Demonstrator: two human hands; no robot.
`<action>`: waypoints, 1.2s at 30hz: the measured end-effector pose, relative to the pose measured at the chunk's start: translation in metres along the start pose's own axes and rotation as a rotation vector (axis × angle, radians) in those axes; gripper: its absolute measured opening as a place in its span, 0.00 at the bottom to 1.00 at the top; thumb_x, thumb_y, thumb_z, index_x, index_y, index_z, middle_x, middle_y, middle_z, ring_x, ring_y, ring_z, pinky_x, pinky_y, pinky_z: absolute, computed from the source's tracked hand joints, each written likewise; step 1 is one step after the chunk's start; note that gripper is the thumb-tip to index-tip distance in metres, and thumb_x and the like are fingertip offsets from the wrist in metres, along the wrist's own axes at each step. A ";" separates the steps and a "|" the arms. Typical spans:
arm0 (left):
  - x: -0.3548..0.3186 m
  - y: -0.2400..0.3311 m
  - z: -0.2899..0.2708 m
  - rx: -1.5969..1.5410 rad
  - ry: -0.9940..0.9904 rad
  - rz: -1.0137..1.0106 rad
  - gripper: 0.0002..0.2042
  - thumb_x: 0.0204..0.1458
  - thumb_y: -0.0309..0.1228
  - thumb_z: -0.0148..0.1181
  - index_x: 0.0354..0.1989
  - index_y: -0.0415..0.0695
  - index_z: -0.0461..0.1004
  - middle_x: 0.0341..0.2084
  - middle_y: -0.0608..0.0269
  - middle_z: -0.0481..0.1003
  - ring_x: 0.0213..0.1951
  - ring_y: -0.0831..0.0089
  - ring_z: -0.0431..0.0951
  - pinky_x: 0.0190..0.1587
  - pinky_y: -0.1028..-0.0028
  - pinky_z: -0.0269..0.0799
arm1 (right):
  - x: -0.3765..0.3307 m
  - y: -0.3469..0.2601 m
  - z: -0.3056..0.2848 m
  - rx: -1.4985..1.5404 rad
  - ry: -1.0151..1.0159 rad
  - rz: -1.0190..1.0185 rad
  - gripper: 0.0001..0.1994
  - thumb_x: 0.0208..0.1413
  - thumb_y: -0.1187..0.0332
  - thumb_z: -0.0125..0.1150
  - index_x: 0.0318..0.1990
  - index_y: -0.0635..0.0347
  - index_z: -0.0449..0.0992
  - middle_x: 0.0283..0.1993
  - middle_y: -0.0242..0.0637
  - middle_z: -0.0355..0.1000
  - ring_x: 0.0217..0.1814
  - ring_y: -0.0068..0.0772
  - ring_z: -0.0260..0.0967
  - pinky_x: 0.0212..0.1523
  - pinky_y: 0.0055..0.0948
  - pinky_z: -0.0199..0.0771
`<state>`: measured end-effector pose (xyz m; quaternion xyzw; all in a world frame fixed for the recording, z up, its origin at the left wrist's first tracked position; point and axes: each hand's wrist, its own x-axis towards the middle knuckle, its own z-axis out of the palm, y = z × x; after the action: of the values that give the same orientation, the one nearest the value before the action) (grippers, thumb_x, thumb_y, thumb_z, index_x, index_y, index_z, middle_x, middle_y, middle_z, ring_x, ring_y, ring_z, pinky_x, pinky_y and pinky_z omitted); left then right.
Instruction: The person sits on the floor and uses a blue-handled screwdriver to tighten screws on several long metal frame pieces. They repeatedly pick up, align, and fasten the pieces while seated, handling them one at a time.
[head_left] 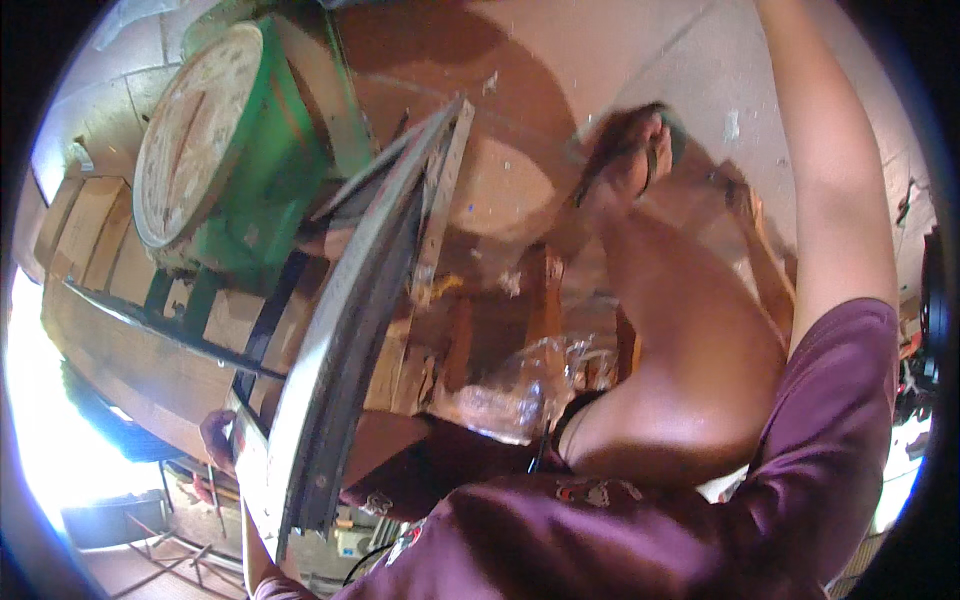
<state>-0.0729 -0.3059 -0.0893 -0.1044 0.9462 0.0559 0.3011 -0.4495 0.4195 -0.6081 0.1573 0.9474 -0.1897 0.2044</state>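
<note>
My left hand [218, 440], partly hidden, curls its fingers around the outer edge of a long frame-like metal piece [345, 320]. The piece is grey-white with a dark channelled side. It stands tilted at my left, its narrow far end reaching up toward the middle. Beyond it sits a green scale-like device [290, 150] with a round, dirty, pale dial-like face. My right arm stretches up along the right side and leaves the picture at the top, so the right hand is out of sight.
My bare leg [690, 340] and sandalled foot [645, 160] take up the middle right. Crumpled clear plastic [510, 400] lies near my lap. Cardboard boxes [90, 235] stand at the left, above a dark bin [115, 520] and thin metal rods. Scraps litter the floor.
</note>
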 end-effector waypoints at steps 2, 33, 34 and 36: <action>0.022 0.006 0.002 0.020 0.007 0.124 0.25 0.47 0.38 0.69 0.49 0.32 0.73 0.39 0.55 0.75 0.44 0.65 0.75 0.53 0.67 0.70 | -0.048 0.009 0.023 -0.052 -0.019 -0.009 0.21 0.52 0.56 0.62 0.45 0.66 0.79 0.45 0.63 0.77 0.50 0.61 0.77 0.51 0.52 0.76; 0.001 0.090 0.109 -0.172 0.760 -0.078 0.22 0.65 0.47 0.46 0.40 0.44 0.82 0.33 0.54 0.83 0.37 0.52 0.83 0.41 0.56 0.74 | -0.531 -0.178 -0.133 1.330 -0.409 -0.163 0.14 0.52 0.59 0.77 0.36 0.62 0.85 0.28 0.31 0.76 0.26 0.21 0.69 0.26 0.24 0.71; 0.001 0.090 0.109 -0.194 0.764 -0.078 0.22 0.65 0.47 0.46 0.40 0.44 0.82 0.33 0.53 0.83 0.37 0.52 0.83 0.41 0.55 0.74 | -0.522 -0.176 -0.131 1.260 -0.357 -0.188 0.17 0.50 0.56 0.78 0.36 0.62 0.85 0.30 0.35 0.78 0.28 0.22 0.72 0.29 0.24 0.73; 0.000 0.092 0.108 -0.231 0.766 -0.081 0.22 0.65 0.47 0.45 0.40 0.43 0.82 0.33 0.52 0.83 0.37 0.52 0.83 0.42 0.55 0.74 | -0.500 -0.171 -0.130 1.001 -0.263 -0.368 0.19 0.48 0.53 0.78 0.36 0.61 0.85 0.32 0.37 0.79 0.30 0.23 0.74 0.31 0.25 0.75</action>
<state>-0.0342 -0.1985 -0.1731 -0.1879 0.9726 0.1070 -0.0853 -0.1223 0.2141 -0.2245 0.0418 0.7197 -0.6681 0.1845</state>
